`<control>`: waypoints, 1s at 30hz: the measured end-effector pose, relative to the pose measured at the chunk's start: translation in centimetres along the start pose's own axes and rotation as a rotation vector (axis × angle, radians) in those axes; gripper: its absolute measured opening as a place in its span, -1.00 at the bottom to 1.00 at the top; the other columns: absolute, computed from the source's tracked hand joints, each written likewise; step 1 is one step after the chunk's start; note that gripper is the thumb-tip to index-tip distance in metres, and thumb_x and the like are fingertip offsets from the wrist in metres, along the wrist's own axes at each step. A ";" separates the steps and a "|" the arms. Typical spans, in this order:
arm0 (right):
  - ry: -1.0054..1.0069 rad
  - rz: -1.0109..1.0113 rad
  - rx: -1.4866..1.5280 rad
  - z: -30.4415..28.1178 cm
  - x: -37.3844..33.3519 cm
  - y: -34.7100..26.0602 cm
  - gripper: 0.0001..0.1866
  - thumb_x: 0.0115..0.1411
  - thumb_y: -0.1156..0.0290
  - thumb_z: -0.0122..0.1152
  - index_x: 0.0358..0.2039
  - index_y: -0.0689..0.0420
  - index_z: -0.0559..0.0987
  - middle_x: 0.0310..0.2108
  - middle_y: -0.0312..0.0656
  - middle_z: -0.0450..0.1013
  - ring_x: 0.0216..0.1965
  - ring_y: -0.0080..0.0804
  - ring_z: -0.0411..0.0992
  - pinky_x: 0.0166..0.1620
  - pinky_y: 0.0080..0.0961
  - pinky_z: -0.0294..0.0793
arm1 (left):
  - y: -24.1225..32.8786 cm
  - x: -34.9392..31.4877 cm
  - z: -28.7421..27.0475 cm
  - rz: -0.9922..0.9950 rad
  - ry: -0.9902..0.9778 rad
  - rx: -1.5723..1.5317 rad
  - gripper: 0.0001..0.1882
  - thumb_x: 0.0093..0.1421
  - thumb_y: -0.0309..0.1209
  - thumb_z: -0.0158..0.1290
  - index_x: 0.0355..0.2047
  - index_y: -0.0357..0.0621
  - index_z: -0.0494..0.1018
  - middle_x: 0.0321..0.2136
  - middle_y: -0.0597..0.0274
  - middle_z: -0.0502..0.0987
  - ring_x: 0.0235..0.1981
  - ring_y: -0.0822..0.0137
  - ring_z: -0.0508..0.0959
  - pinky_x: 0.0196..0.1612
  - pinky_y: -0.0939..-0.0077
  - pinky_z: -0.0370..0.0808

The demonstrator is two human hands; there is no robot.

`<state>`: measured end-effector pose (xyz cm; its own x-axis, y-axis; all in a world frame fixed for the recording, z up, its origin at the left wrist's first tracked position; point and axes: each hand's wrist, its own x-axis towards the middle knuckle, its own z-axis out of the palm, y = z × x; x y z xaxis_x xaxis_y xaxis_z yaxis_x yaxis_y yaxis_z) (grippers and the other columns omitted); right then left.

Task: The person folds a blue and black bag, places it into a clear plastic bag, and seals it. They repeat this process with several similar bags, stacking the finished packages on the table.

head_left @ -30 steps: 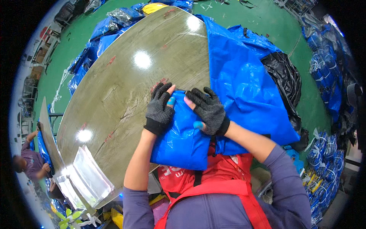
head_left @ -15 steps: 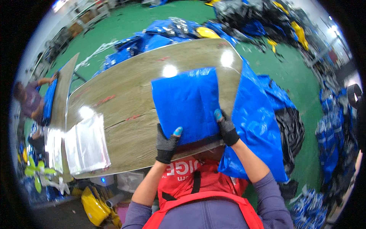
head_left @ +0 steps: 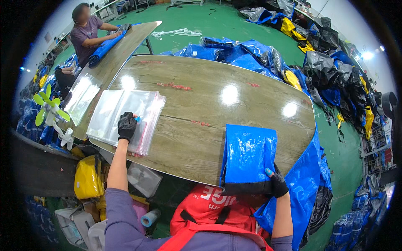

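Observation:
A stack of clear plastic bags (head_left: 108,112) with reddish edges lies on the left part of the wood-patterned table. My left hand (head_left: 127,126), in a dark glove with blue at a fingertip, is on top of the stack, fingers drawn together. Whether a bag is pinched in them is hidden. Near the table's front edge lies a folded blue tarp sheet (head_left: 250,154) with a black lower band. My right hand (head_left: 278,181), gloved likewise, grips its lower right corner, thumb on top and the other fingers mostly hidden.
A large blue sheet (head_left: 295,184) hangs over the table's right end. Bundled blue tarps (head_left: 234,53) lie beyond the table. A co-worker (head_left: 86,33) handles a blue roll at the adjoining table. A green-bladed fan (head_left: 51,106) stands at left, above a yellow bundle (head_left: 88,178).
Both hands held the folded blue tarp up over the table. It now lies lower, near the front edge. My left hand has let go and moved left onto the clear bags; the view has turned left.

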<state>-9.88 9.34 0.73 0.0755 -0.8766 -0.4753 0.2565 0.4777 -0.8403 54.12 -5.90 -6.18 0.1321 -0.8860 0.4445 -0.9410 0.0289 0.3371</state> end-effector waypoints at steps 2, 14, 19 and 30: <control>0.088 0.038 -0.053 0.3 0.1 0.2 -0.18 0.11 0.25 0.28 0.30 0.21 0.11 0.19 -0.02 0.25 0.13 -0.18 0.32 0.13 -0.25 0.38 | 1.9 -0.1 0.7 -0.087 0.005 -0.051 -0.88 0.00 -0.33 0.11 -0.44 -0.05 0.51 -0.42 0.12 0.53 -0.30 0.05 0.51 -0.22 0.17 0.43; 0.095 0.067 -0.322 0.5 -2.4 -3.9 -0.01 -0.06 0.29 0.45 0.29 0.33 0.09 0.19 0.06 0.25 0.11 -0.26 0.33 0.09 -0.36 0.40 | 28.4 -8.7 4.4 -0.036 -0.384 -1.015 -0.90 0.09 -0.44 0.11 -0.46 -0.19 0.44 -0.44 0.05 0.50 -0.34 0.11 0.50 -0.22 0.34 0.41; -0.080 0.102 -0.443 3.8 -3.2 1.1 0.05 -0.06 0.03 0.43 0.27 0.36 0.10 0.10 0.06 0.35 0.06 -0.25 0.38 0.05 -0.36 0.42 | 29.6 -7.8 0.0 0.385 -0.548 -0.803 -0.89 0.03 -0.47 0.12 -0.46 -0.20 0.42 -0.39 0.07 0.49 -0.31 0.04 0.48 -0.16 0.27 0.41; -0.338 0.055 -0.437 4.6 5.1 1.4 -0.59 0.26 0.04 0.08 -0.21 0.19 0.51 -0.36 -0.27 0.49 -0.33 -0.54 0.43 -0.22 -0.55 0.45 | 30.2 -11.3 -4.3 0.793 -0.454 -0.503 -0.79 0.01 -0.42 0.13 -0.30 -0.10 0.46 -0.14 -0.02 0.52 0.01 -0.13 0.41 0.11 -0.01 0.27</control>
<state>-4.74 5.23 -1.67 0.4010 -0.7854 -0.4716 -0.1744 0.4399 -0.8809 25.53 7.01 2.57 -0.6947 -0.6166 0.3705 -0.4546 0.7755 0.4382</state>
